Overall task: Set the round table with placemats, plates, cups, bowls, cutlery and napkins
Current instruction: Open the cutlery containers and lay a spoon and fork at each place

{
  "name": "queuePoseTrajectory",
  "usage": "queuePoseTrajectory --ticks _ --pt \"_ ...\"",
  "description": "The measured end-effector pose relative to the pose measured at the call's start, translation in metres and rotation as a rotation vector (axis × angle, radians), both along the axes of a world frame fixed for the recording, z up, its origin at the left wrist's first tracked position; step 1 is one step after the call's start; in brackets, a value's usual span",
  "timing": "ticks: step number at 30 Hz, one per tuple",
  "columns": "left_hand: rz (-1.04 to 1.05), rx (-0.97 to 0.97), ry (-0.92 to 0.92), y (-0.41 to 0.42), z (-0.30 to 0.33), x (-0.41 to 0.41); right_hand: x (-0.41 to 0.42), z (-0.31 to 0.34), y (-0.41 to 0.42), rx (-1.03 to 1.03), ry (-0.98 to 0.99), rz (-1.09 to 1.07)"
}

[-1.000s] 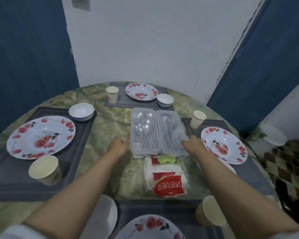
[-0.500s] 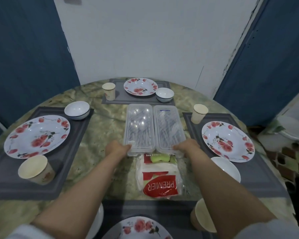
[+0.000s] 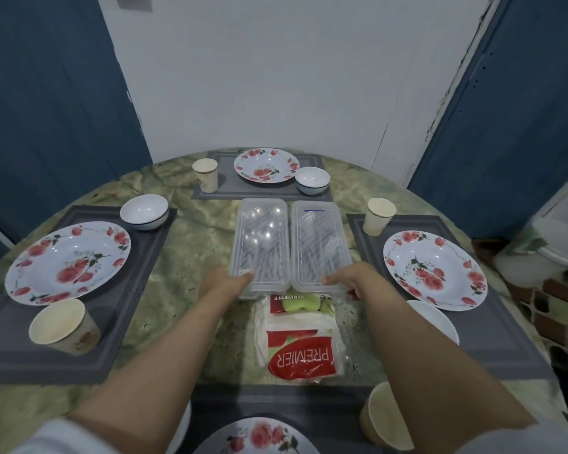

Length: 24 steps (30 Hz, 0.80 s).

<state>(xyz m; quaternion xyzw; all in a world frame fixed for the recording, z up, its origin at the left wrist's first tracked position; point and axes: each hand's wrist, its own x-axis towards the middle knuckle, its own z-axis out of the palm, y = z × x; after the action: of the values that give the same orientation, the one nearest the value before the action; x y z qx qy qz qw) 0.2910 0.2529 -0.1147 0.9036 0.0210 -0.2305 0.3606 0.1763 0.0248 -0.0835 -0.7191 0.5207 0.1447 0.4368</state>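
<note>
Head view, steeply down over table [image 3: 191, 244]

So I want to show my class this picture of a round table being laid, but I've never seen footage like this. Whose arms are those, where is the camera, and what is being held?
No machine here: a person wears a wide-angle camera on the head, looking forward and down, so the two bare arms are the person's own. The table carries grey placemats with flowered plates, white bowls and paper cups. In the middle lie two clear plastic boxes side by side. The left hand grips the near end of the left cutlery box, which holds spoons; the right hand grips the near end of the right cutlery box, whose cutlery is too blurred to name. Just in front lies a napkin pack, unopened as far as I can tell.
</note>
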Motion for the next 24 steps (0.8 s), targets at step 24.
queuePoseTrajectory --ticks 24 --pt "0.039 -0.18 -0.013 0.011 0.007 0.007 -0.014 0.009 0.027 0.371 -0.775 -0.45"
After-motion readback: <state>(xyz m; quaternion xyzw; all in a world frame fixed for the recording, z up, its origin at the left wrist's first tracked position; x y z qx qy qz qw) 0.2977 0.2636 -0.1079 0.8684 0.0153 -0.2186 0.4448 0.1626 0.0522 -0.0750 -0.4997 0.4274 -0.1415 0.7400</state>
